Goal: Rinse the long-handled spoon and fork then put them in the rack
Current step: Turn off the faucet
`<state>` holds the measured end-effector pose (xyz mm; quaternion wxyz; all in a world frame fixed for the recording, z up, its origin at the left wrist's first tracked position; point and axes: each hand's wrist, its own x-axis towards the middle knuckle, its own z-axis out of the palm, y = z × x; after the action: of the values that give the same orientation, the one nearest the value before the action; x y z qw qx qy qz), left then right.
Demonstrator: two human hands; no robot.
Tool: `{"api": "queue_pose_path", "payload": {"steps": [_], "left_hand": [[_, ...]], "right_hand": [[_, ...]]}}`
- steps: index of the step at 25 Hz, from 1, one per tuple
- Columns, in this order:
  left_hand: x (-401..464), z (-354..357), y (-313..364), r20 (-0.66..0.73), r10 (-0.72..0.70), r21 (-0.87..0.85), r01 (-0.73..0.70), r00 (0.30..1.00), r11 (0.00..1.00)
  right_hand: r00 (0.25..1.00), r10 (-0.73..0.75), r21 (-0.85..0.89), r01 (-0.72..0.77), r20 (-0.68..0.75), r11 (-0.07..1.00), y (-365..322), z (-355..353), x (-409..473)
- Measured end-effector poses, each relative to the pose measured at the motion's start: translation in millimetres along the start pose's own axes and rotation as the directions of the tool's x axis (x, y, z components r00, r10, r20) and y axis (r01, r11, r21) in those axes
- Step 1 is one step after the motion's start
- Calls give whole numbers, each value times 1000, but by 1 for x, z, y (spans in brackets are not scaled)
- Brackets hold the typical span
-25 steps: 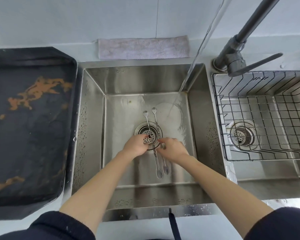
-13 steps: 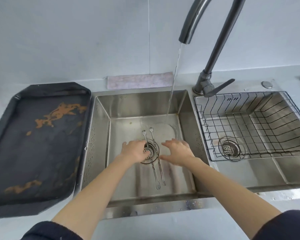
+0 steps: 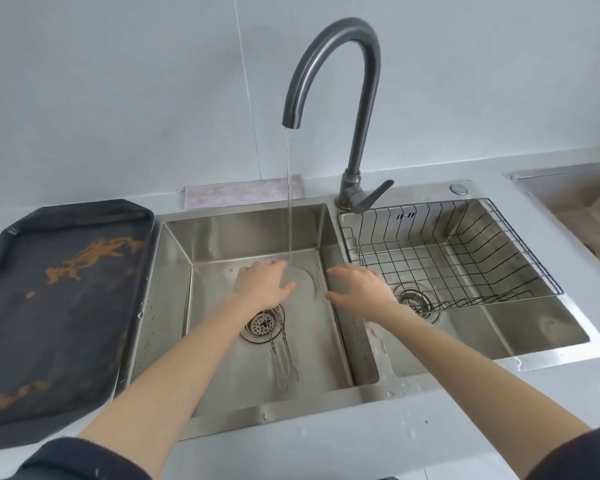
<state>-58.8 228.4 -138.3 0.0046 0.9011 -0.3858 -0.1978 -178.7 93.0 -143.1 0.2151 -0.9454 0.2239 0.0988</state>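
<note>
The long-handled spoon and fork [image 3: 285, 358] lie side by side on the floor of the left sink basin [image 3: 174, 271]. They run from the drain strainer [image 3: 261, 323] toward the near wall, and I cannot tell which is which. My left hand [image 3: 262, 284] hovers above them with fingers spread, its fingertips beside the water stream [image 3: 288, 202]. My right hand [image 3: 359, 289] is open over the divider between the basins and holds nothing. The black wire rack [image 3: 465, 258] sits in the right basin.
A grey gooseneck faucet [image 3: 357, 133] runs water into the left basin. A dark tray with orange stains [image 3: 59, 289] lies on the counter to the left. A pale cloth [image 3: 236, 194] lies behind the sink. The right basin has its own drain [image 3: 413, 301].
Both hands have lifted off the utensils and moved toward the far side of the basin, spreading open. The spoon and fork stay on the sink floor. The view has tilted up.
</note>
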Motion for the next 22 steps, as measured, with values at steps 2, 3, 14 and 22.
{"api": "queue_pose_path", "payload": {"steps": [2,3,14,22], "left_hand": [[4,-9,19,-42,32,-16,-33,999,999],[7,-14,27,-64,46,-26,-47,997,999],[56,-85,97,-407,101,-8,-114,908,993],[123,-118,120,-482,-84,-447,-162,872,880]], "right_hand": [[999,5,11,-4,-34,1000,13,-12,-5],[998,2,11,-1,-55,1000,19,-18,-5],[951,72,137,-32,-300,990,76,-91,24],[911,107,367,52,-398,929,96,-111,77]]}}
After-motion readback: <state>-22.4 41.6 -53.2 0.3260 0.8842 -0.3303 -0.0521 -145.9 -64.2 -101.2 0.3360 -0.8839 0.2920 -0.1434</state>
